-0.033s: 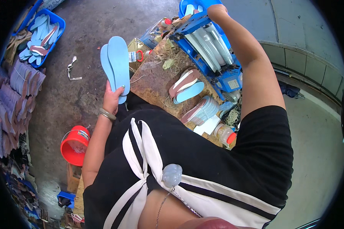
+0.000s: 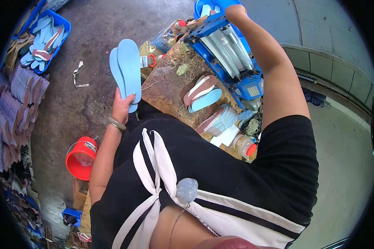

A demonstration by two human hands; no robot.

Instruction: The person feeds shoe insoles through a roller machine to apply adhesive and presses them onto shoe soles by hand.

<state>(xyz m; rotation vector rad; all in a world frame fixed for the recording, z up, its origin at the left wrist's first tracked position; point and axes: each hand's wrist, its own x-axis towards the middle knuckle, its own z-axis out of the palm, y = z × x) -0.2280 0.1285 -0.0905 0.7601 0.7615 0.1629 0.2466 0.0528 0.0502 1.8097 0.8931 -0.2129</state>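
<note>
My left hand [image 2: 121, 107] is closed on the heel ends of light-blue insoles [image 2: 129, 66], at least two overlapping, held up with the thumb on top. My right hand [image 2: 237, 13] reaches far ahead, at the blue basin [image 2: 222, 5] behind a blue roller machine [image 2: 214, 25]. Its fingers are hidden from sight. Pale insoles show inside that basin. Between the machine's blue sides lie long whitish rollers [image 2: 228, 47]. On the worn wooden table [image 2: 162, 89] rest a few brown and blue insoles [image 2: 201, 93] and a tied bundle of insoles [image 2: 220, 120].
A clear jar with a red lid [image 2: 244, 146] stands near the table's right edge, by tangled string. At the left are a red bucket [image 2: 82, 159], a blue crate [image 2: 66, 31] of insoles and tall insole stacks [image 2: 18, 120]. A wall runs along the right.
</note>
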